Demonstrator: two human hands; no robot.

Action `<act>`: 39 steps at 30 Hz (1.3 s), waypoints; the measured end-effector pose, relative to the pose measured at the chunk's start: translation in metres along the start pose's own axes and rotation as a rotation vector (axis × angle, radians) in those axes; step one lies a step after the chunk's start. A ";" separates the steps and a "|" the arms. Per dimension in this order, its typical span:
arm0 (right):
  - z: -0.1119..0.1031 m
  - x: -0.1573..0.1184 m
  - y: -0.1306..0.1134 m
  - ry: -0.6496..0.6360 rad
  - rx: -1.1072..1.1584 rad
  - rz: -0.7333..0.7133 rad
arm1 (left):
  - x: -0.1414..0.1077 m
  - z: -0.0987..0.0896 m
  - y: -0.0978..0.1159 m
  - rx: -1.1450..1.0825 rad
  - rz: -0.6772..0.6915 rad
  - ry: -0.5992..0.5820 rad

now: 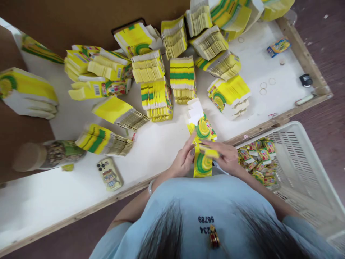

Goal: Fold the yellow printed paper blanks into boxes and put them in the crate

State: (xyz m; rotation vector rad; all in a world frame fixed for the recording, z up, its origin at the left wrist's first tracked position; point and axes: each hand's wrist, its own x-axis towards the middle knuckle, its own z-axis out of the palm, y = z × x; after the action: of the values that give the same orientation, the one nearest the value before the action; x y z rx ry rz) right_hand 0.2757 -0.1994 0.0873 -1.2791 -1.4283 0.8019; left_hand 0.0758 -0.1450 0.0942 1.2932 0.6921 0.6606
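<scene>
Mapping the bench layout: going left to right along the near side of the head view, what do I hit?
Jar → phone → left hand → right hand → white crate.

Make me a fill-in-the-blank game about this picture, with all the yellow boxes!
1. The stacked cartons are mostly yellow, with white and ____ parts.
2. A bracelet circles the person's ____ wrist.
3. The shirt is light ____.
4. The crate with small packs inside is on the person's ____ side.

Missing words: green; left; blue; right
</scene>
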 end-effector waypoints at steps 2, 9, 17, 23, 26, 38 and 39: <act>-0.008 -0.001 -0.001 -0.125 0.010 -0.025 | 0.002 -0.003 0.004 0.086 -0.010 -0.016; 0.000 0.004 -0.021 -0.201 0.400 0.489 | 0.009 -0.012 0.016 0.303 -0.056 -0.003; -0.012 0.012 -0.017 -0.286 0.665 0.593 | 0.009 -0.015 0.015 0.383 -0.007 -0.082; -0.033 0.008 -0.019 -0.118 0.294 0.529 | 0.050 -0.035 0.014 0.666 0.276 -0.002; -0.097 -0.010 -0.016 0.070 0.049 0.523 | 0.107 -0.053 0.011 0.828 0.336 0.260; -0.107 0.018 -0.002 0.310 -0.844 0.097 | 0.199 -0.083 0.021 0.852 0.343 0.088; -0.083 0.038 0.001 0.321 -0.754 0.045 | 0.193 -0.080 0.026 0.816 0.374 0.116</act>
State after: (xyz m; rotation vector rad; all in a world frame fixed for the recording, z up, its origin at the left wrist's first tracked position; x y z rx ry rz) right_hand 0.3581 -0.1743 0.1180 -1.9046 -1.4834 0.0415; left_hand 0.1347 0.0574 0.0925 2.1860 0.8637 0.7909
